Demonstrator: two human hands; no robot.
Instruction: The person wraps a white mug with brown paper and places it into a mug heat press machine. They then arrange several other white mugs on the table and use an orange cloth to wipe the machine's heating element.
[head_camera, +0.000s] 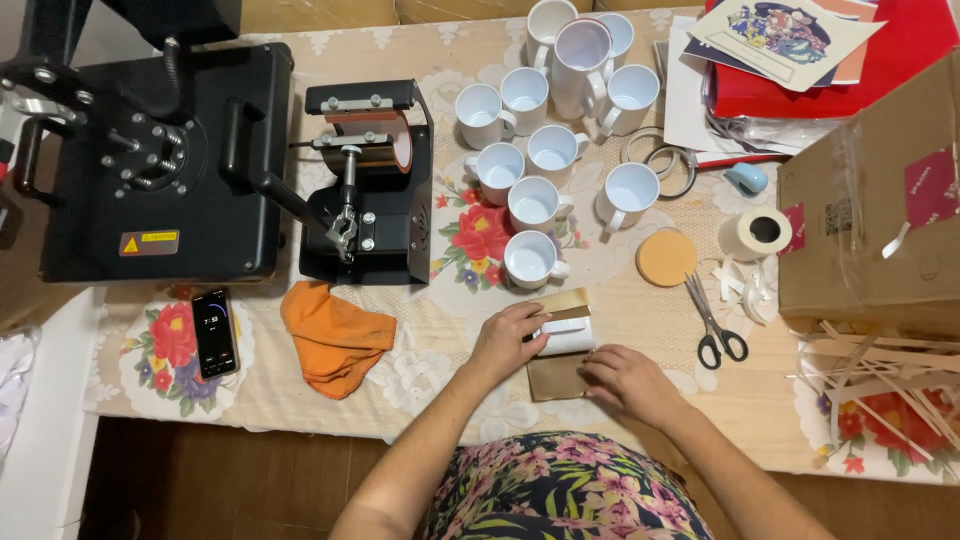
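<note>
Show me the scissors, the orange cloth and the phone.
scissors (712, 322): head view, on the blades just above the black handles.
orange cloth (335, 335): head view, middle of the crumpled fabric.
phone (214, 333): head view, centre of its lit screen.

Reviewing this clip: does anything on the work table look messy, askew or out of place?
Mostly orderly. Loose paper strips lie scattered at the table's right edge beside the cardboard box, with white scraps near the scissors. An orange cloth lies crumpled by the mug press. Nothing looks spilled or broken.
</note>
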